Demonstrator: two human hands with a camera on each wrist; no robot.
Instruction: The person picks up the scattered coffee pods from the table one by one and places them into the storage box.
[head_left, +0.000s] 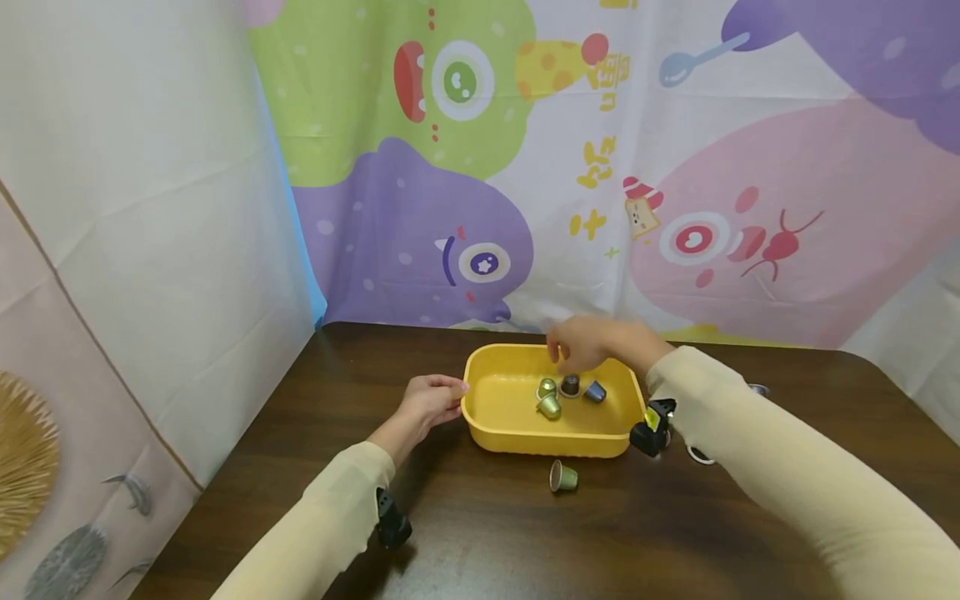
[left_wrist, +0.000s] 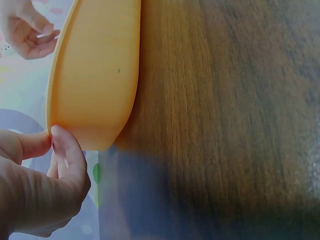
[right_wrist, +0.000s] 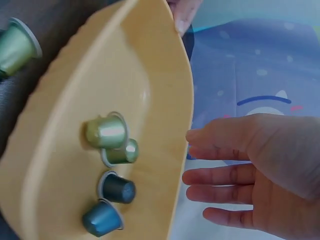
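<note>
My left hand (head_left: 429, 400) pinches the left rim of a yellow plastic tray (head_left: 551, 442) between thumb and fingers. In the left wrist view the thumb and index fingertip meet at the tray's corner. Over the far rim hovers my right hand (head_left: 585, 343); the right wrist view shows its fingers (right_wrist: 220, 175) loosely extended beside the rim, holding nothing. Inside the tray lie two green coffee capsules (head_left: 550, 407), a dark capsule (head_left: 570, 384) and a blue capsule (head_left: 596, 392). Another green coffee capsule (head_left: 564, 477) is on its side on the table, before the tray's near wall.
The brown wooden table (head_left: 480, 533) ends at a hanging cartoon-print cloth (head_left: 420, 242). Partly hidden by the right sleeve are a small white-rimmed object (head_left: 700, 456) and a silvery object (head_left: 759, 389). A pale curtain (head_left: 165, 208) hangs along the left side.
</note>
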